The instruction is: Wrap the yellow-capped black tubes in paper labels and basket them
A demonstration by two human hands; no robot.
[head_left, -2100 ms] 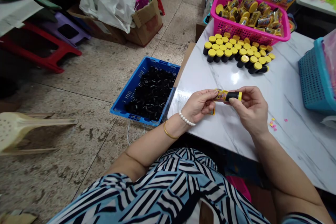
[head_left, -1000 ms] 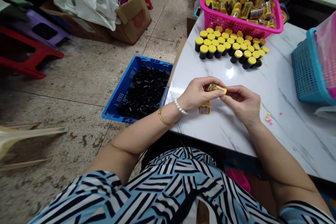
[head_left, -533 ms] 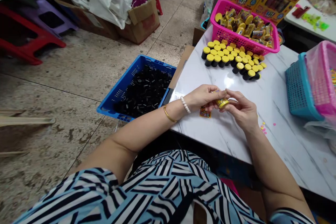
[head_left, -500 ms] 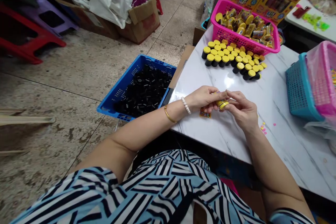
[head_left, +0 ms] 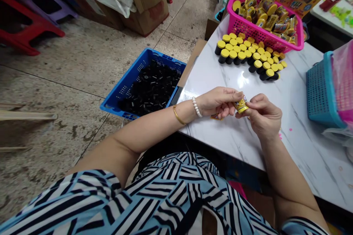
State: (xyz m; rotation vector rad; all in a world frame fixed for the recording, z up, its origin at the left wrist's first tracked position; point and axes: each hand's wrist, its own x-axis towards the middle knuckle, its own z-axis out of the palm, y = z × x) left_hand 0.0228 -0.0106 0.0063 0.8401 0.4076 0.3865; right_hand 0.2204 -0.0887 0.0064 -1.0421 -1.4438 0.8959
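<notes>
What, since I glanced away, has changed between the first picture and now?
The small bottle has turned: its yellow lid, first pointing right, now points toward the person, and printed wrapper shows where bare black did. The left hand and right hand both hold it, as before. The standing bottles, pink basket and blue crate stayed put.

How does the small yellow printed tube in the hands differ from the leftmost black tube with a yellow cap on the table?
The small yellow printed tube has a colourful side; the leftmost black tube has a plain black one.
The printed tube is tilted; the black tube stands upright.
The left hand and right hand hold the printed tube; the black tube rests on the white table.
Both show a yellow end.
</notes>
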